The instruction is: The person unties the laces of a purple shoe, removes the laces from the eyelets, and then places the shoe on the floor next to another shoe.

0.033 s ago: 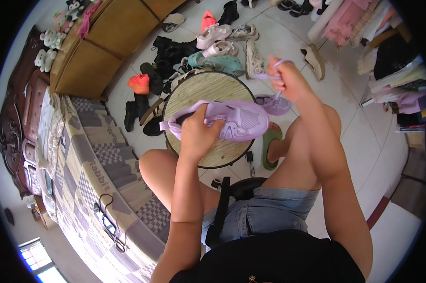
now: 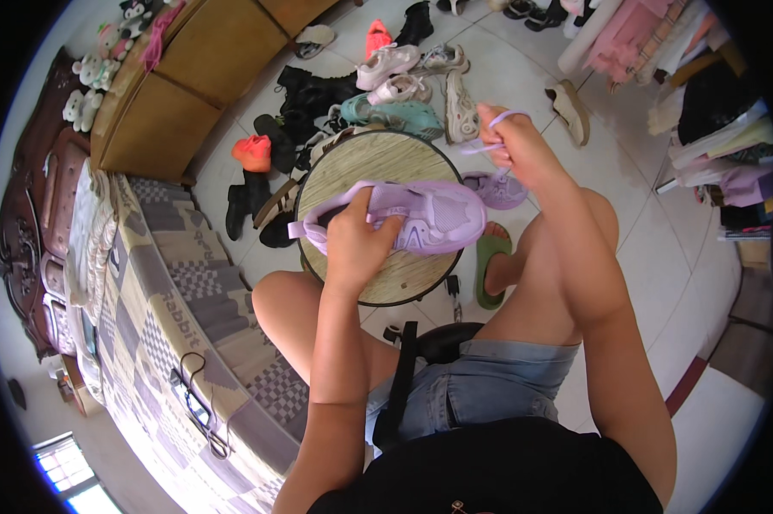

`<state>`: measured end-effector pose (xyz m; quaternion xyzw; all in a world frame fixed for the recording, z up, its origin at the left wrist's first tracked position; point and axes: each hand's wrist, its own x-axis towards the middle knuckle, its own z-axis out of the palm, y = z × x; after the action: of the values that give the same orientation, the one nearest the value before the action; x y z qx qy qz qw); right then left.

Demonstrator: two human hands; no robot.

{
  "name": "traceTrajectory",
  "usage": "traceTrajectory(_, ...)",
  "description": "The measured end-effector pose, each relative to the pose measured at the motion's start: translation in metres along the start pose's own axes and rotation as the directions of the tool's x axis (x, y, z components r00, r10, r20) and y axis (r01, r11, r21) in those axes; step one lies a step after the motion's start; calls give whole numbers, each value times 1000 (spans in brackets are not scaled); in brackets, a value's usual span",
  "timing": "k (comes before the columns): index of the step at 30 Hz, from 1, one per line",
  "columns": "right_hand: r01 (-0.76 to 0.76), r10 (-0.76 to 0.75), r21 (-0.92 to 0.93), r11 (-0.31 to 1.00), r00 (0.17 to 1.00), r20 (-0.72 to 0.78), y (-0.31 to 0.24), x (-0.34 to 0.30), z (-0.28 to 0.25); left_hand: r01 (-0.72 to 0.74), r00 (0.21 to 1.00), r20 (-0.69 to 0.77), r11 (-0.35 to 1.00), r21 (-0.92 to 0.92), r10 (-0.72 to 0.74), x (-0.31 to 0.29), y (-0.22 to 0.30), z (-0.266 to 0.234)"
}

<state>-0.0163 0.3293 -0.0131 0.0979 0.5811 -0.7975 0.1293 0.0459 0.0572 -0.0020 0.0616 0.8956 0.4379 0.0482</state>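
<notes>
A lilac sneaker [image 2: 455,214] rests on the round wooden-topped stool [image 2: 403,158], toe pointing right. My left hand [image 2: 356,236] is closed on its side, with the thumb and fingers at the shoe opening. Raised beyond the toe, to the right, my right hand [image 2: 516,147] is closed on a lilac shoelace [image 2: 482,149]. Part of the lace loops over the fingers and an end sticks out to the left. Behind the toe, on the floor, lies a second lilac sneaker [image 2: 508,190], partly hidden. No lace shows threaded across the front of the held sneaker.
Many shoes crowd the floor beyond the stool, among them a teal sneaker [image 2: 403,116], black boots [image 2: 313,90] and an orange shoe [image 2: 252,152]. A checkered bed cover [image 2: 159,343] lies at left. Clothes [image 2: 720,163] hang at right. My foot wears a green slipper [image 2: 489,272].
My right hand has shifted slightly left and down with the shoelace. The held sneaker has moved a little to the left; my left hand keeps its hold.
</notes>
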Motion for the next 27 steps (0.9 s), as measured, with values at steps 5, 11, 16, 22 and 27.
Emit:
traceTrajectory(5, 199, -343, -614, 763, 931, -124, -14, -4, 1, -47, 978, -203, 998, 37, 53, 1, -4, 8)
traceTrajectory(11, 280, -338, -571, 772, 941, 5, -2, 0, 0, -189, 875, -456, 982, -9, 164, 3, -12, 24)
traceTrajectory(16, 44, -105, 134, 990, 867, 487, -11, -22, 32, -502, 551, -508, 749, 432, 662, -14, 10, 22)
traceTrajectory(22, -145, -229, 378, 914, 585, 778, -12, -45, 73, -21, 982, 132, 776, -630, 134, -38, 37, 54)
traceTrajectory(27, 6, -209, 270, 963, 649, 732, -7, -28, 85, 333, 834, 549, 746, -577, 52, -44, 34, 38)
